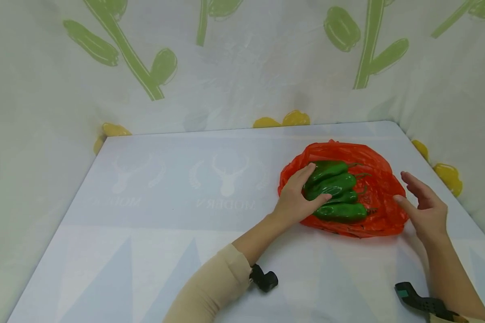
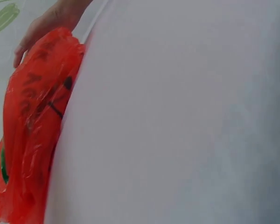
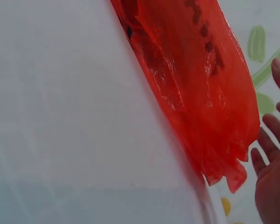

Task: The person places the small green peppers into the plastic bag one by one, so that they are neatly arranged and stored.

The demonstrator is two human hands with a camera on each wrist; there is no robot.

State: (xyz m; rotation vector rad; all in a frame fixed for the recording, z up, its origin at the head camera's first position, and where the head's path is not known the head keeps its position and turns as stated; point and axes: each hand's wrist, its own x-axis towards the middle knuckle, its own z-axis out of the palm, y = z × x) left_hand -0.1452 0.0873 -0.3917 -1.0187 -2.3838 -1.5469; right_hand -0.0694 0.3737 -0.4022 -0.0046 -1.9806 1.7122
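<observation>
Several glossy green peppers (image 1: 334,186) lie side by side on a crumpled red plastic bag (image 1: 381,220), stems toward the right. My left hand (image 1: 297,197) reaches over the bag's left edge. Its fingers and thumb are spread across the blunt left ends of the peppers and touch them. Just off the bag's right edge, my right hand (image 1: 426,208) is held with fingers apart and nothing in it. In the left wrist view the right hand (image 2: 56,23) shows behind the bag (image 2: 37,107). Dark print marks the bag's side (image 3: 200,93) in the right wrist view.
The bag stands on a pale patterned tabletop (image 1: 178,188), toward its right side. Behind the table hangs a white sheet (image 1: 246,67) with green plant prints and yellow shapes. Black wrist camera mounts (image 1: 264,279) sit under both forearms.
</observation>
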